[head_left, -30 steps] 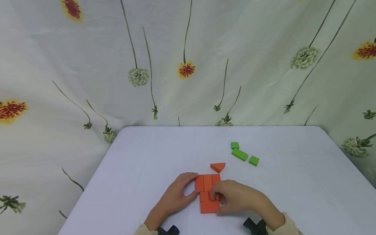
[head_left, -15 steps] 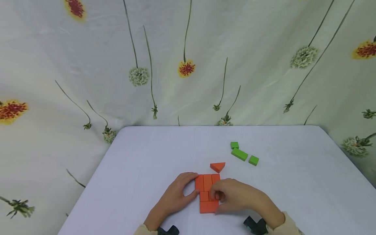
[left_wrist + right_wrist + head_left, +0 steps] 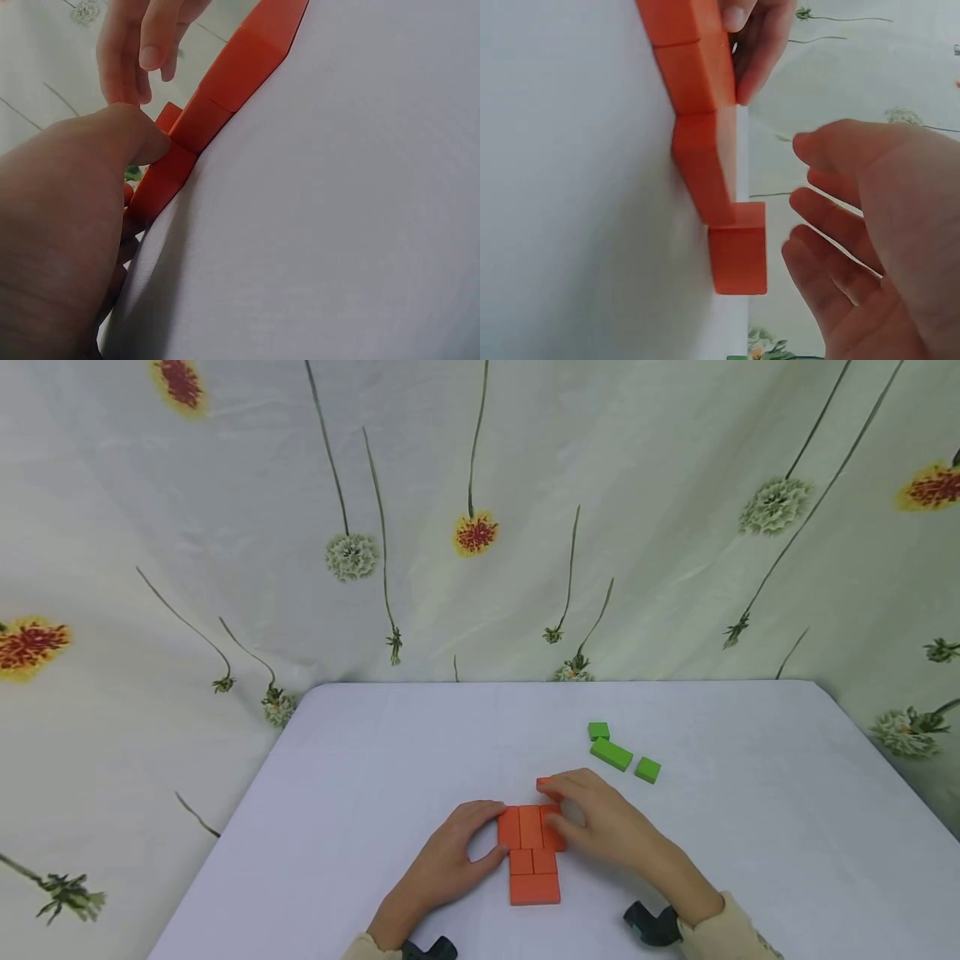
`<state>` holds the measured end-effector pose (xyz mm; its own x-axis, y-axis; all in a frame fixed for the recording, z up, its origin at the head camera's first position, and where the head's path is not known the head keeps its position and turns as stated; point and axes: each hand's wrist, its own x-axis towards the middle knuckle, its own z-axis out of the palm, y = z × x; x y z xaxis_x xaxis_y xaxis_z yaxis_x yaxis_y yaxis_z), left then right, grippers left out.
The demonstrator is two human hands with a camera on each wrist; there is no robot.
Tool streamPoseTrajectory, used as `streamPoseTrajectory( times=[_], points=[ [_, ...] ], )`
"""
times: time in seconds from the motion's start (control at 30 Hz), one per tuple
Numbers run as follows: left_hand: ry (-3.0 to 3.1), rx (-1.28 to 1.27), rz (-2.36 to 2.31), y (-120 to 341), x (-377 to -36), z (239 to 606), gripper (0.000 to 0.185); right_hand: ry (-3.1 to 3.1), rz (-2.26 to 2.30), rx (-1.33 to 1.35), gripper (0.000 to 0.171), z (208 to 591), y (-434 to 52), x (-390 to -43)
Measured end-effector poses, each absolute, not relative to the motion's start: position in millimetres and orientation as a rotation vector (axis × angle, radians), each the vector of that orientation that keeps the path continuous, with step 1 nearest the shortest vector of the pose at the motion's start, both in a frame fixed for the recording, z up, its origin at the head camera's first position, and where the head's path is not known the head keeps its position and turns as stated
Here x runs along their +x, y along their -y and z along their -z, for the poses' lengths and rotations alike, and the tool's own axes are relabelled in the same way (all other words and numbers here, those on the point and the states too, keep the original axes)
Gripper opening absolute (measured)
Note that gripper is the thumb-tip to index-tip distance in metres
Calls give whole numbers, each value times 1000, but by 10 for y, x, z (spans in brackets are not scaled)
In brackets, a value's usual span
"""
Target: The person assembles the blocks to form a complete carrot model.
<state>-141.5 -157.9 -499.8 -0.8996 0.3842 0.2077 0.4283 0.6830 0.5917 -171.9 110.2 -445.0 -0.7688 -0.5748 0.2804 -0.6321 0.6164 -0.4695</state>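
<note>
Several flat orange building blocks (image 3: 535, 888) lie together on the white table, with a wider row at the far end. My left hand (image 3: 452, 853) brackets the far-left orange block (image 3: 509, 828), thumb at its near corner and index finger at its far corner. In the left wrist view, the thumb (image 3: 139, 135) touches the block's side. My right hand (image 3: 600, 820) hovers at the far-right end, fingers loosely bent and apart, holding nothing. Its fingers largely cover an orange triangular block (image 3: 543, 782) in the head view; the right wrist view shows this triangular block (image 3: 739, 260) beyond the row.
Farther back right lie a small green block (image 3: 598, 731), a longer green block (image 3: 611, 754) and another small green block (image 3: 647, 769). A flower-printed cloth (image 3: 660, 568) hangs behind the table (image 3: 375, 743).
My right hand has left the near-right orange blocks and moved away from me, toward the triangular block, its fingers opening out. My left hand has stayed in place.
</note>
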Motion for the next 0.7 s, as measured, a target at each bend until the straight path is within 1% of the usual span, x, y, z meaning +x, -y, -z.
streamPoseTrajectory(
  times=[0.1, 0.47, 0.7],
  points=[
    [2820, -683, 1020, 1578, -1409, 4994, 52, 2714, -816, 994, 42, 4491, -1117, -1753],
    [2822, -685, 1008, 1566, -1408, 4975, 52, 2780, -715, 858, 40, 4548, -1172, -1816],
    [2837, -670, 1005, 1561, -1403, 4968, 52, 2784, -698, 767, 32, 4548, -1197, -1855]
  ],
)
